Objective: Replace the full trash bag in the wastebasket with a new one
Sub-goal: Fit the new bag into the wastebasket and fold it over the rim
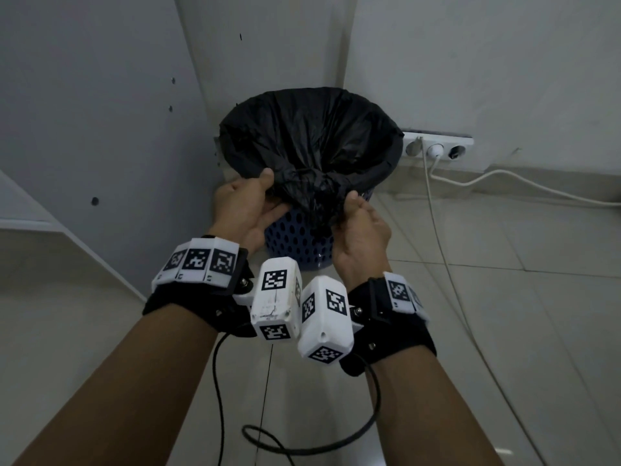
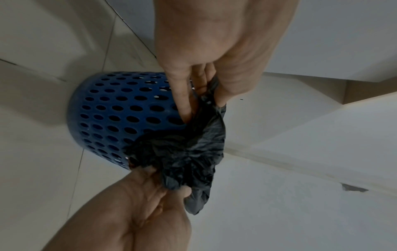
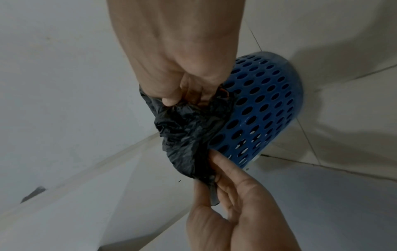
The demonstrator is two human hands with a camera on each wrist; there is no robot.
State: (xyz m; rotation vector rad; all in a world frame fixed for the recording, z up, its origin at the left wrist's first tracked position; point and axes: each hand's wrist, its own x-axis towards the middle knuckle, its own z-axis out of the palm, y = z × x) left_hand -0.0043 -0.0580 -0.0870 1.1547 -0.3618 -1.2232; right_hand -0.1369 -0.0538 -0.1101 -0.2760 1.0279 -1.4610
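One blue wastebasket [image 1: 295, 243] stands in the wall corner, lined by a black trash bag [image 1: 312, 136]. Both the left hand [image 1: 245, 210] and right hand [image 1: 363, 227] pinch its bunched near edge; pulling evenly would tighten the knot without tearing.

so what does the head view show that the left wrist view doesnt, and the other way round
Only the head view shows the bag's open mouth stretched over the basket rim, the wall sockets with a white cable, and both wrist cameras. Only the left wrist view shows the left hand's fingers from underneath, pinching the plastic. Both show the black trash bag, its near edge bunched, the blue perforated wastebasket, the left hand and right hand gripping the bunch, and the tiled floor.
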